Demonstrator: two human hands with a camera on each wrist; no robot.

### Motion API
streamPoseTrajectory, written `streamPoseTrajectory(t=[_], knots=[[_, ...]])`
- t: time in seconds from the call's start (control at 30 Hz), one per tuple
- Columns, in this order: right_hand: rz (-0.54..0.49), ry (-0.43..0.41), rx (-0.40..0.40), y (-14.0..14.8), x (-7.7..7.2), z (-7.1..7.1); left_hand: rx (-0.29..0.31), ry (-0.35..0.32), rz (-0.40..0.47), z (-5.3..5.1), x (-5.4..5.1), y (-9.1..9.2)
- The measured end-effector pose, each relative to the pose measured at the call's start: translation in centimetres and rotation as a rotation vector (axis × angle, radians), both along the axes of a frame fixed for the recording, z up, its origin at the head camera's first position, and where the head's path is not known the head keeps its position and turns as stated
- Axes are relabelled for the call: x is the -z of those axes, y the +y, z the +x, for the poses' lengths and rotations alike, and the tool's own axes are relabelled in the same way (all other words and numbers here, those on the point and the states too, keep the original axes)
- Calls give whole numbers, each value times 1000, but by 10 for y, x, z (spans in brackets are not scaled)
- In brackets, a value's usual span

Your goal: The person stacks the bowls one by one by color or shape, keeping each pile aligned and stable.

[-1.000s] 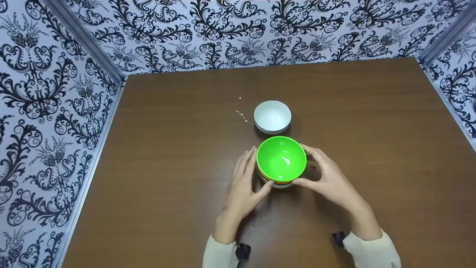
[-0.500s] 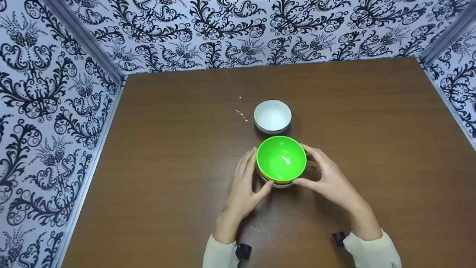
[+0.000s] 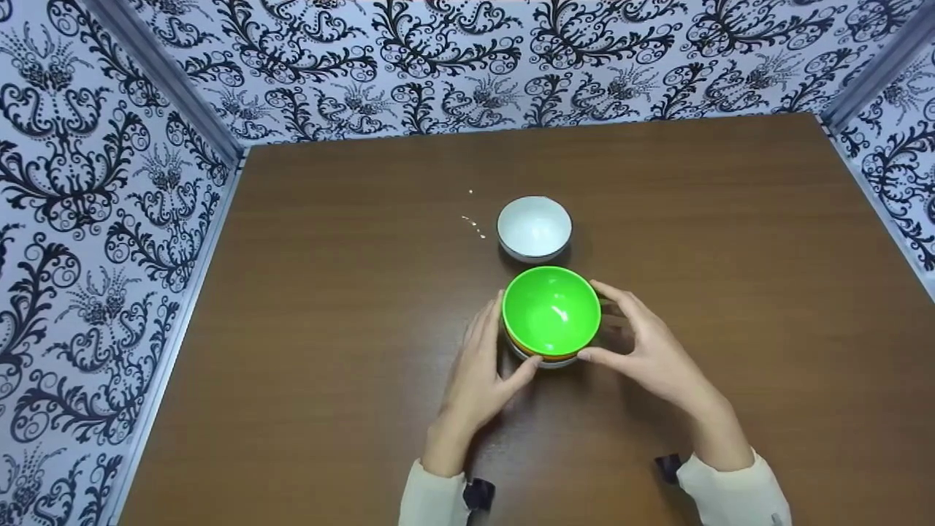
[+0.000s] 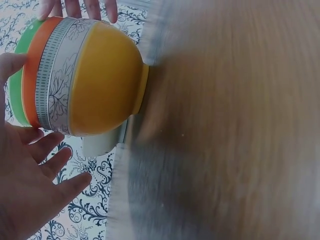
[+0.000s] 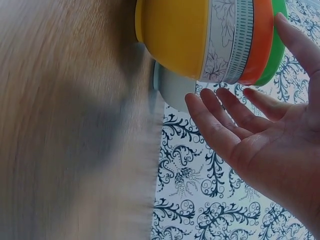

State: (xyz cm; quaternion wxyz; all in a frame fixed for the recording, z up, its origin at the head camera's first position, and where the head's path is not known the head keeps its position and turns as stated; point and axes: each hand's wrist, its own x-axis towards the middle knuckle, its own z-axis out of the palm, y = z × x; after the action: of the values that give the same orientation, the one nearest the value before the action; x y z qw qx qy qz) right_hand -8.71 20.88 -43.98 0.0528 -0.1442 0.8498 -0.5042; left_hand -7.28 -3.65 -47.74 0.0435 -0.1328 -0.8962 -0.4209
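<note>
A green bowl (image 3: 551, 310) tops a nested stack on the table. In the left wrist view an orange bowl (image 4: 38, 75) sits under it, then a yellow bowl (image 4: 105, 75) with a white patterned band at the bottom. My left hand (image 3: 478, 376) holds the green bowl's left side between thumb and index finger near the rim. On the opposite side my right hand (image 3: 654, 358) grips the same rim, thumb at the front. The other fingers of both hands spread beside the stack. Just behind stands a white bowl (image 3: 534, 228), separate from the stack.
A brown wooden table (image 3: 336, 292) lies under everything. Several small white specks (image 3: 475, 225) are on it, left of the white bowl. Panels with black-and-white scroll patterns (image 3: 453, 66) border the back, left and right edges.
</note>
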Motion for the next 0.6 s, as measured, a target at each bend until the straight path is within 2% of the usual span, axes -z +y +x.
streamPoseTrajectory(t=[0.3, 0.6], knots=[[-15, -22, 4, 5, -2, 0, -9, -35, 59, 0, 5, 5], [-22, -32, 32, 12, -8, -7, -6, -34, 144, 0, 10, 12]])
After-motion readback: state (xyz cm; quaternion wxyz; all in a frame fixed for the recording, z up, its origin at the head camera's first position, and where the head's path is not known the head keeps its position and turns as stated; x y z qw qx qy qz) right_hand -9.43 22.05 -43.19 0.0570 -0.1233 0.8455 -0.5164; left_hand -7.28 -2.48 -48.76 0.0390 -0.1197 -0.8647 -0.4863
